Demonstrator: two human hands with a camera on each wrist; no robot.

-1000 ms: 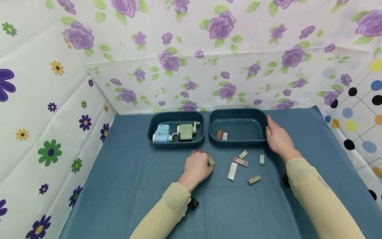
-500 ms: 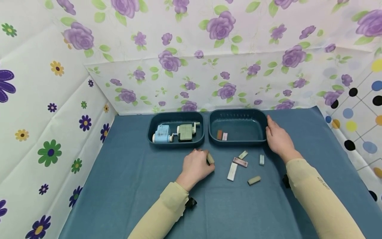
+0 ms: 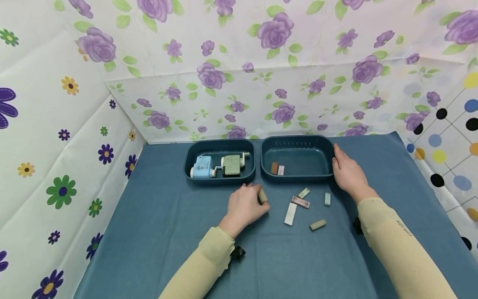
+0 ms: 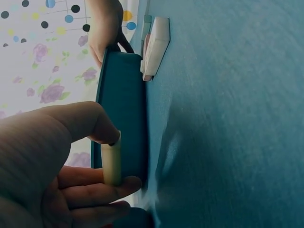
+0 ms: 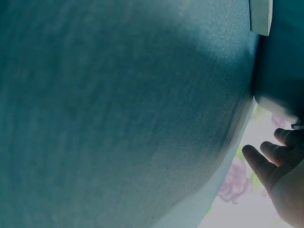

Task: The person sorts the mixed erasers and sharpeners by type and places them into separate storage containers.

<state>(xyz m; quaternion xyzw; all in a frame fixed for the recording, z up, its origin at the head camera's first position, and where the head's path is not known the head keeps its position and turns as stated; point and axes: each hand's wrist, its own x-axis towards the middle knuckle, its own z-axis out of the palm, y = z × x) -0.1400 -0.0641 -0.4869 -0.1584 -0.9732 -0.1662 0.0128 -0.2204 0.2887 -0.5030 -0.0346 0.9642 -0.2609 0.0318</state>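
My left hand [image 3: 244, 205] pinches a small tan eraser [image 3: 263, 195] between thumb and fingers, just in front of the gap between two dark blue trays. In the left wrist view the eraser [image 4: 112, 164] stands on end between thumb tip and fingers. At the right end of the right tray [image 3: 298, 179], my right hand [image 3: 349, 174] rests against the wall with fingers extended. Inside that tray, at its front left, lie an orange-brown eraser [image 3: 274, 167] and a pinkish-white one [image 3: 281, 170].
The left tray [image 3: 220, 181] holds a blue crank pencil sharpener [image 3: 203, 167] and a green one [image 3: 232, 165]. On the blue cloth lie a white eraser [image 3: 290, 214], a pink-brown one [image 3: 300, 202], two pale green ones [image 3: 304, 193] and a tan one [image 3: 318, 225].
My left hand has moved slightly away from me, toward the trays, with the tan eraser in its fingers. The right hand has stayed at the tray's end.
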